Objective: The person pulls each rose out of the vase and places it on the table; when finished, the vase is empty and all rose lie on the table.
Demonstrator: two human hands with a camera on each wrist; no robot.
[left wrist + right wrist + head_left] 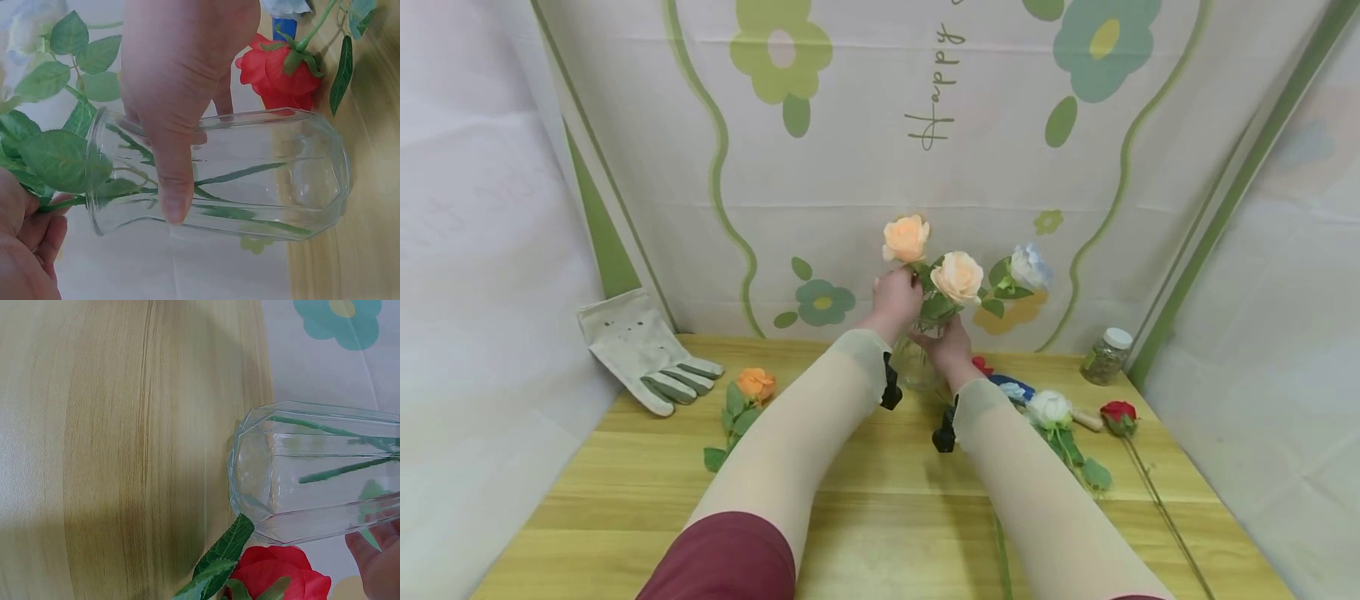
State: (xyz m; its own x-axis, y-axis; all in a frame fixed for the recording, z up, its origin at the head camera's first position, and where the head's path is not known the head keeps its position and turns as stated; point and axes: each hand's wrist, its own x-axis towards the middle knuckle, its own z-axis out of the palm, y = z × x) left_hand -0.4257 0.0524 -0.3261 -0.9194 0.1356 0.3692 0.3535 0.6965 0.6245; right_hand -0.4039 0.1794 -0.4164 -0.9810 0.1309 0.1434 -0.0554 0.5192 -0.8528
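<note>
A clear glass vase [306, 175] stands on the table near the back, holding green stems. My right hand [949, 343] grips its side below the mouth; in the left wrist view, the right thumb [175, 200] lies across the glass. Just above the rim, my left hand [898, 298] pinches a green stem [65, 203]. Two peach roses [906, 239] [958, 277] and a pale blue rose [1030, 268] rise above the vase. Their stem ends inside stay off the vase's bottom. Leaves hide part of the rim in the head view.
A work glove [640, 346] and an orange rose [756, 385] lie to the left. On the right are a white rose [1049, 409], a long-stemmed red rose [1118, 415] and a lidded jar [1106, 358]. Another red rose [278, 572] lies close beside the vase.
</note>
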